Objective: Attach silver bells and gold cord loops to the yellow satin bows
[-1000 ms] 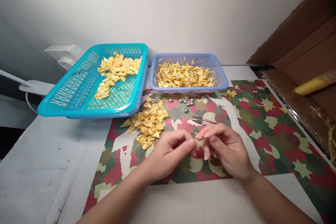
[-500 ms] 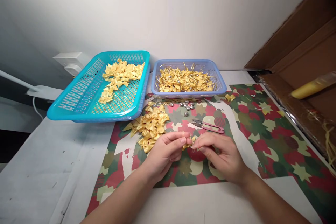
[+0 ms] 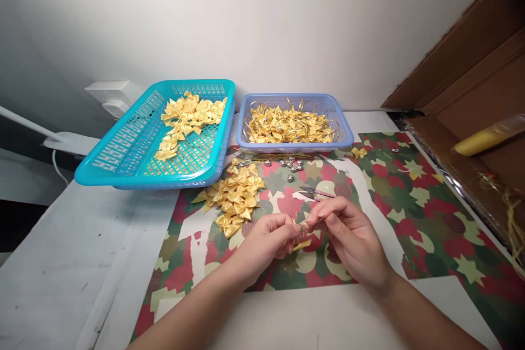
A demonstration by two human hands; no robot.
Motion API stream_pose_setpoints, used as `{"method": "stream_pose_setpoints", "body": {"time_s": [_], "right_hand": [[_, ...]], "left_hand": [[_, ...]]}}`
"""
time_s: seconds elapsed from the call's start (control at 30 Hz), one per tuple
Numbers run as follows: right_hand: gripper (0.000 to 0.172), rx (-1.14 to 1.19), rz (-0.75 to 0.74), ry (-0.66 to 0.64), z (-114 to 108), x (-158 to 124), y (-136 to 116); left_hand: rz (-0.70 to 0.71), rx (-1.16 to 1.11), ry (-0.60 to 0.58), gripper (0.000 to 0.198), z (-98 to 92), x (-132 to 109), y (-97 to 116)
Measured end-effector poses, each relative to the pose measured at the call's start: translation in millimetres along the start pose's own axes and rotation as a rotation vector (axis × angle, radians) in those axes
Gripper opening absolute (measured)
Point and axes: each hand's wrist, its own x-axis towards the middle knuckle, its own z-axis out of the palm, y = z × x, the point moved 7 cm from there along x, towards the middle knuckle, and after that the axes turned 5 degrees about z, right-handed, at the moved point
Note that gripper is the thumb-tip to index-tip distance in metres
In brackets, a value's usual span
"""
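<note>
My left hand [image 3: 273,238] is closed in a pinch on a small yellow ribbon bow [image 3: 302,245], which hangs partly hidden below the fingertips. Close beside it, my right hand [image 3: 355,238] pinches a thin gold cord [image 3: 304,225] between thumb and fingers; the fingertips of both hands almost touch. Pink-handled thread snips [image 3: 318,193] lie just beyond the right hand, which covers part of their handle. To the left is a pile of yellow bows [image 3: 235,194] on the patterned sheet. Several silver bells [image 3: 291,178] rest behind the hands.
A turquoise basket [image 3: 135,179] at left holds yellow bows. At the back, a blue basket [image 3: 293,147] holds bows with gold cords and bells. Gold cords [image 3: 283,157] lie before it. A loose bow [image 3: 359,152] and a cardboard box [image 3: 471,76] are on the right.
My right hand has lifted and turned slightly, and now covers the snips' handle. My left hand has lowered a little. The yellow bow hangs lower beneath the fingertips.
</note>
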Motion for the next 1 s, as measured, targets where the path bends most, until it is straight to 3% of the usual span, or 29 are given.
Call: {"method": "stream_pose_setpoints", "body": {"time_s": [0.17, 0.33, 0.5, 0.67, 0.8, 1.0], "right_hand": [[0.016, -0.096, -0.004, -0.07, 8.3, -1.2, 6.3], [0.016, -0.152, -0.108, -0.043, 5.2, -1.0, -8.8], [0.017, -0.362, -0.171, -0.02, 4.2, -5.3, -21.4], [0.016, -0.331, -0.131, -0.089, 11.7, -9.9, -16.3], [0.015, -0.32, -0.062, -0.039, 7.3, -6.6, -6.5], [0.015, -0.345, 0.046, -0.054, 5.0, -1.0, 5.2]], "left_hand": [[0.015, 0.09, -0.02, 0.025, 1.6, -0.4, -0.4], [0.078, 0.219, -0.048, 0.031, 4.7, -1.7, 0.6], [0.134, 0.257, -0.051, 0.034, 6.9, -2.2, -0.9], [0.183, 0.296, -0.114, 0.036, 9.8, -1.8, -1.0], [0.167, 0.218, -0.142, 0.043, 7.2, -2.1, -0.3], [0.085, -0.217, -0.002, 0.034, -9.2, 3.2, -7.2]]}}
